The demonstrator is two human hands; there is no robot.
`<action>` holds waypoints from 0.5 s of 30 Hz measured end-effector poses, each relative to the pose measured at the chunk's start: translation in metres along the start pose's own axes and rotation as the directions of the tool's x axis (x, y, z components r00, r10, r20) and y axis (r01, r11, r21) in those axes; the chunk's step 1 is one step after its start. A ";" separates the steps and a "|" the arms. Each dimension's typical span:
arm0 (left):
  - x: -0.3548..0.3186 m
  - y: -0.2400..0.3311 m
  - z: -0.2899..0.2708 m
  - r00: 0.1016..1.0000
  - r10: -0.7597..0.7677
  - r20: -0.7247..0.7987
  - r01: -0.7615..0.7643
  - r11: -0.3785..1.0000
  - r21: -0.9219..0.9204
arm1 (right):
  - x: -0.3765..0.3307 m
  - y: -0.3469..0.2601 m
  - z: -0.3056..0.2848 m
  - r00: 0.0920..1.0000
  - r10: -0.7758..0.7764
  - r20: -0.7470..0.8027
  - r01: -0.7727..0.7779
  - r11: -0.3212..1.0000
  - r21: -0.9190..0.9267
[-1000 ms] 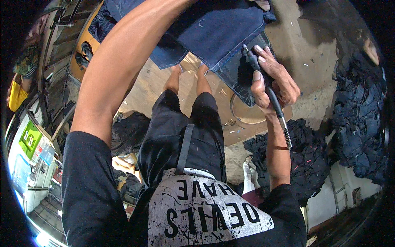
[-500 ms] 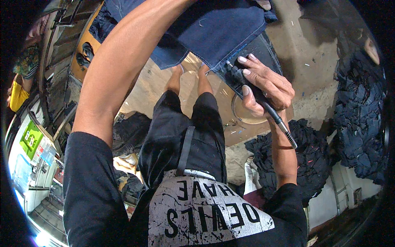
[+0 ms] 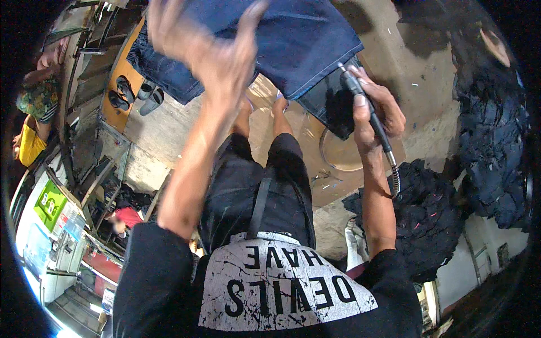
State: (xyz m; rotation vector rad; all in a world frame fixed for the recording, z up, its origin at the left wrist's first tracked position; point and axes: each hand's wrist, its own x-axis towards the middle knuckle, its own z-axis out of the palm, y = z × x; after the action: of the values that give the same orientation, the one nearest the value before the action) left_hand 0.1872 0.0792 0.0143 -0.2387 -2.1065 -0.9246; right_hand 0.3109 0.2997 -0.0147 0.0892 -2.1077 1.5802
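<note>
A pair of dark blue jeans (image 3: 293, 45) is spread out in front of me, above my legs. My right hand (image 3: 375, 110) is wrapped around a slim black rotary tool (image 3: 360, 104) with a springy flexible shaft; its tip rests at the edge of a jeans leg. My left hand (image 3: 203, 42) is raised and blurred, fingers spread, over the jeans near their upper left part. It holds nothing that I can see.
Heaps of dark jeans lie at right (image 3: 428, 219) and far right (image 3: 496, 152). A round metal bowl (image 3: 338, 155) sits on the floor by my feet. Sandals (image 3: 121, 96) rest on an orange board at left. A person in yellow (image 3: 31, 127) sits far left.
My left hand has come down off the jeans' top and now hovers open and blurred. My right hand has shifted the tool a little higher along the jeans edge.
</note>
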 end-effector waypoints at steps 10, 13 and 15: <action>-0.122 0.009 -0.057 0.236 -0.564 0.791 0.971 0.156 -0.179 | -0.019 -0.008 0.005 0.976 -0.053 0.213 0.075 0.992 -0.097; -0.119 0.010 -0.065 0.291 -0.613 0.734 0.957 0.179 -0.230 | -0.024 -0.012 0.009 0.959 -0.093 0.266 0.122 0.988 -0.095; -0.119 0.014 -0.069 0.323 -0.625 0.711 0.946 0.208 -0.247 | -0.025 -0.014 0.010 0.948 -0.074 0.308 0.114 0.987 -0.115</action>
State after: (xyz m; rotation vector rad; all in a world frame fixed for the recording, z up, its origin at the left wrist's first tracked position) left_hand 0.3137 0.0584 -0.0380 0.5124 -2.1879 -2.5456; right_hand 0.3340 0.2799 -0.0155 0.4052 -2.3957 1.4415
